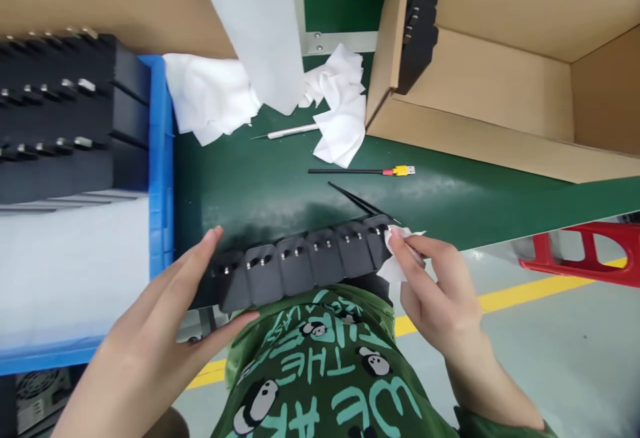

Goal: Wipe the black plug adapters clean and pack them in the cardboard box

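Observation:
A row of several black plastic pieces [296, 266], each with small shiny metal contacts along its upper part, lies across the table's near edge, just above my lap. My right hand [443, 298] pinches a crumpled white wipe [394, 270] against the right end of this row. Around the row's left end, my left hand [155, 325] is spread, with thumb and fingers wide apart; whether it touches the row is unclear. Black tweezers [357, 199] lie just beyond the row, partly behind its right end. Farther back is a black cable [350, 171] with a yellow USB plug.
A blue bin [161, 171] at left holds black pieces and white sheets. At right stands an open cardboard box [480, 145] with black pieces at one side. White wipes [210, 95] and a thin pen-like tool [293, 131] lie behind. A red plastic object [580, 251] is lower right.

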A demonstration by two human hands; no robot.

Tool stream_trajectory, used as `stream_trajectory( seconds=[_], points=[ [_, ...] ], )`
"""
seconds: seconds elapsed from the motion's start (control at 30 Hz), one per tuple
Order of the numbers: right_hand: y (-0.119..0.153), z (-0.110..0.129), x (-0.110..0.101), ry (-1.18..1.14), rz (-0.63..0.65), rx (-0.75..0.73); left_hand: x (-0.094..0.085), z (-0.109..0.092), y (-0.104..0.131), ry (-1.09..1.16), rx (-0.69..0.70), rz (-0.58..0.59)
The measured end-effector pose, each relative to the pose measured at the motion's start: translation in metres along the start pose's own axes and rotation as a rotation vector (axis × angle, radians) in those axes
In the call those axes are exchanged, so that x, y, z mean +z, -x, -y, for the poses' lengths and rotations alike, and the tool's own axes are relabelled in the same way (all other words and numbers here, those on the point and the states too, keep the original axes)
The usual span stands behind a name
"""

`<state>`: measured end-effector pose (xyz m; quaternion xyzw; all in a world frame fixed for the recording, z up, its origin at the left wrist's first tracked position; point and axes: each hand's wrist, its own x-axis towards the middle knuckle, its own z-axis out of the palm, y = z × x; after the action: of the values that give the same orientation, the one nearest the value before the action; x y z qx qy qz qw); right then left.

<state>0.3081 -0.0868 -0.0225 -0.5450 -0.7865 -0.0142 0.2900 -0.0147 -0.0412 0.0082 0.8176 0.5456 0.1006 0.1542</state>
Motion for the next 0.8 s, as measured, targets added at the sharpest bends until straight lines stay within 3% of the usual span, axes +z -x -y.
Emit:
stream_trajectory(
  seconds=[0.1, 0.33, 0.53, 0.8],
  points=[
    [0.000, 0.017, 0.003, 0.177, 0.057, 0.020, -0.003, 0.000, -0.001, -0.002, 0.018, 0.083],
    [0.001, 0.050, 0.003, 0.496, 0.180, 0.103, 0.000, 0.006, -0.007, 0.132, 0.085, 0.019],
    [-0.011, 0.067, 0.008, 0.438, 0.159, 0.100, 0.008, 0.014, -0.005, 0.245, 0.098, -0.006],
    [-0.033, 0.124, 0.035, 0.364, 0.189, -0.031, 0.014, 0.021, -0.002, 0.240, 0.155, -0.038]
  ],
)
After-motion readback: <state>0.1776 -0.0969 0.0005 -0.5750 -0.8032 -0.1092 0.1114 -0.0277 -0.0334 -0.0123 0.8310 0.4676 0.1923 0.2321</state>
